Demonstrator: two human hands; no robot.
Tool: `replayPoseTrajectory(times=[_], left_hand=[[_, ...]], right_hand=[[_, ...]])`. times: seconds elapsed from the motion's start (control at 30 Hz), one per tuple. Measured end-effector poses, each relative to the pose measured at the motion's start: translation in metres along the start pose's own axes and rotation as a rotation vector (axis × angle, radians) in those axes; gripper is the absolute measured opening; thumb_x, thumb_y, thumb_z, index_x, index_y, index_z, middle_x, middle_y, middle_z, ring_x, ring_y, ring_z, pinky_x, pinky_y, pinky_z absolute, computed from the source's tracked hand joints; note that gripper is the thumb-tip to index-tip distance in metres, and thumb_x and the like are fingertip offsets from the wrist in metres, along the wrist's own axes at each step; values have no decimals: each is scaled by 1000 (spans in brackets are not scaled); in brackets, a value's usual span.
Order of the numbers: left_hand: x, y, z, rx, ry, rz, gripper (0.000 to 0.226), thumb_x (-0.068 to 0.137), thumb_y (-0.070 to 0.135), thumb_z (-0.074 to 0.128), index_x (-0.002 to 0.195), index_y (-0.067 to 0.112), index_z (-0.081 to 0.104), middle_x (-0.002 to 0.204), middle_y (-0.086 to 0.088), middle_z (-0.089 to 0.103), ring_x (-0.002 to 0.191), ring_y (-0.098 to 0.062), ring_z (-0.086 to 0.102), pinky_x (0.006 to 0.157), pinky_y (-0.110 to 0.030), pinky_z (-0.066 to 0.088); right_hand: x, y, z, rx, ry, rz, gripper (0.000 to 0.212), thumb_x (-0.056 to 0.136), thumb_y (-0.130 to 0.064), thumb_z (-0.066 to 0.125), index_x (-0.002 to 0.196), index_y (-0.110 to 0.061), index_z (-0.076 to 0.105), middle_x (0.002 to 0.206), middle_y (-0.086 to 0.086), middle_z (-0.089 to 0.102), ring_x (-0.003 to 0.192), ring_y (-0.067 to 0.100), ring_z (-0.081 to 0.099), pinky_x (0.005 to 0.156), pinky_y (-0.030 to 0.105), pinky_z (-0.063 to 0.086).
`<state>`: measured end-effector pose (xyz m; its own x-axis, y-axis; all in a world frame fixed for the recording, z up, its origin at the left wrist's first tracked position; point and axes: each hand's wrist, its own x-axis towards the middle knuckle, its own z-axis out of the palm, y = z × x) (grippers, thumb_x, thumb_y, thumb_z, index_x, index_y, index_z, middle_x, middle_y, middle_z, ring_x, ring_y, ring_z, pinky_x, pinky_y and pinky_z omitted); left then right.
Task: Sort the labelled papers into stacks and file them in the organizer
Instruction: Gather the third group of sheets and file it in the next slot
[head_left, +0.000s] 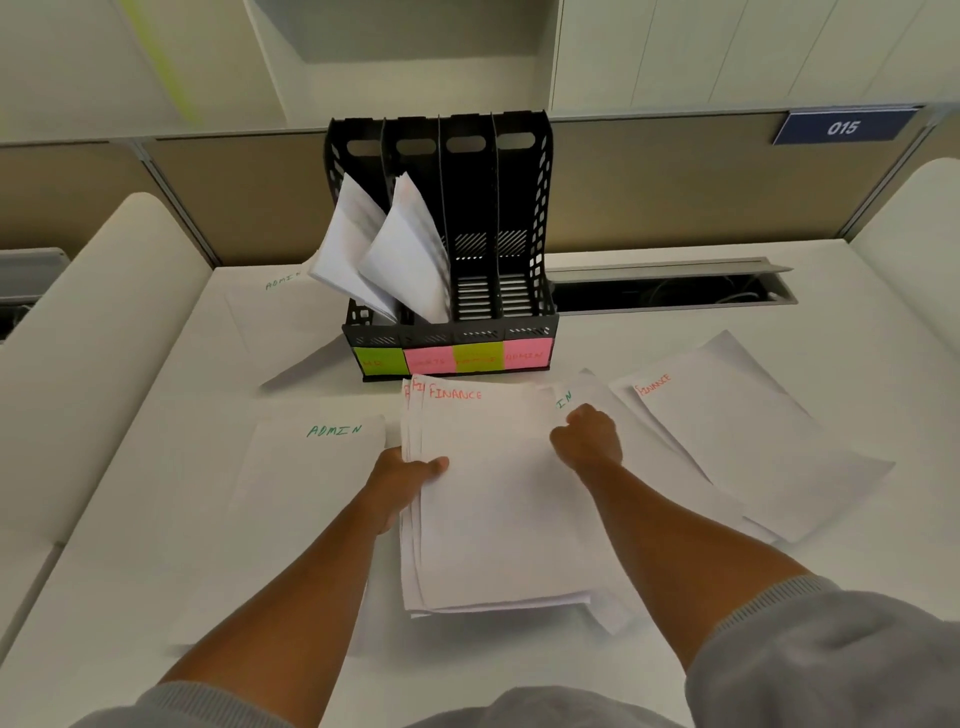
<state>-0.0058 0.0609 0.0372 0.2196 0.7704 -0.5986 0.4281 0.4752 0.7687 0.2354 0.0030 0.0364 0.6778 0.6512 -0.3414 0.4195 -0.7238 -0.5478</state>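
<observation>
The left hand (410, 470) holds the left edge of the FINANCE stack (493, 499) at the centre of the frame, thumb on top in a closed grip. The right hand (587, 436) is curled at the stack's right edge; its fingers are hidden, so whether it pinches paper cannot be told. The stack's long axis runs away from the person, pointing at the organizer (449, 312) directly above it in the frame. The two right slots stand empty; papers fill the two left. An ADMIN sheet (311, 467) lies left on the counter (130, 519), and loose sheets (753, 441) lie right.
</observation>
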Motion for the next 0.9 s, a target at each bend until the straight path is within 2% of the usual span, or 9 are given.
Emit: replayPoseTrajectory(times=[0.07, 0.17, 0.27, 0.33, 0.5, 0.63, 0.77, 0.83, 0.9], left_hand=[[8, 6, 2, -36, -22, -18, 59, 73, 36, 82, 122, 11, 63, 117, -8, 69, 108, -29, 64, 98, -43, 50], [25, 12, 3, -84, -75, -33, 69, 60, 41, 86, 119, 12, 65, 112, -10, 72, 102, -31, 69, 94, -49, 53], [26, 25, 9, -99, -113, -41, 46, 75, 28, 82, 114, 11, 66, 109, -12, 72, 97, -31, 69, 88, -46, 56], [29, 28, 12, -116, -118, -61, 34, 80, 22, 79, 109, 10, 66, 104, -12, 73, 93, -28, 70, 83, -41, 57], [42, 25, 18, -111, -174, -112, 70, 63, 32, 88, 123, 7, 62, 109, -13, 73, 98, -32, 71, 89, -49, 56], [45, 27, 31, -94, -209, -136, 48, 79, 23, 80, 120, 6, 63, 108, -15, 73, 97, -34, 71, 88, -50, 56], [51, 28, 41, -127, -205, -154, 38, 79, 21, 79, 111, 10, 61, 109, -14, 71, 98, -33, 69, 91, -50, 54], [54, 26, 45, -135, -217, -156, 36, 81, 19, 78, 111, 9, 61, 105, -12, 71, 95, -31, 69, 89, -47, 55], [55, 25, 49, -144, -210, -152, 25, 83, 17, 76, 101, 14, 59, 98, -8, 69, 91, -27, 67, 85, -43, 55]], right_hand=[[10, 9, -7, -106, 61, 39, 38, 81, -17, 56, 118, -8, 57, 122, 13, 55, 117, 31, 50, 90, 38, 48], [23, 20, -17, -211, 154, 56, 33, 83, -16, 58, 115, -6, 57, 120, 14, 51, 117, 31, 45, 89, 40, 48], [38, 34, -25, -277, 222, 59, 31, 81, -11, 59, 111, -6, 59, 117, 13, 51, 114, 31, 45, 89, 41, 48], [48, 43, -26, -318, 235, 70, 32, 81, -10, 58, 113, -7, 58, 122, 13, 49, 120, 31, 41, 92, 42, 45], [68, 59, -26, -384, 260, 110, 32, 83, -11, 56, 115, -7, 54, 129, 14, 44, 127, 32, 35, 97, 44, 40], [79, 61, -27, -373, 266, 168, 37, 82, -16, 61, 117, -8, 51, 124, 14, 44, 119, 33, 42, 93, 44, 41], [87, 65, -26, -351, 286, 186, 36, 82, -15, 62, 115, -7, 50, 119, 14, 47, 110, 32, 48, 89, 45, 42], [90, 67, -27, -360, 302, 187, 33, 83, -15, 61, 114, -7, 52, 117, 14, 48, 110, 32, 48, 90, 46, 41], [93, 68, -29, -346, 304, 190, 32, 84, -15, 60, 114, -6, 53, 117, 14, 49, 110, 32, 47, 90, 45, 41]])
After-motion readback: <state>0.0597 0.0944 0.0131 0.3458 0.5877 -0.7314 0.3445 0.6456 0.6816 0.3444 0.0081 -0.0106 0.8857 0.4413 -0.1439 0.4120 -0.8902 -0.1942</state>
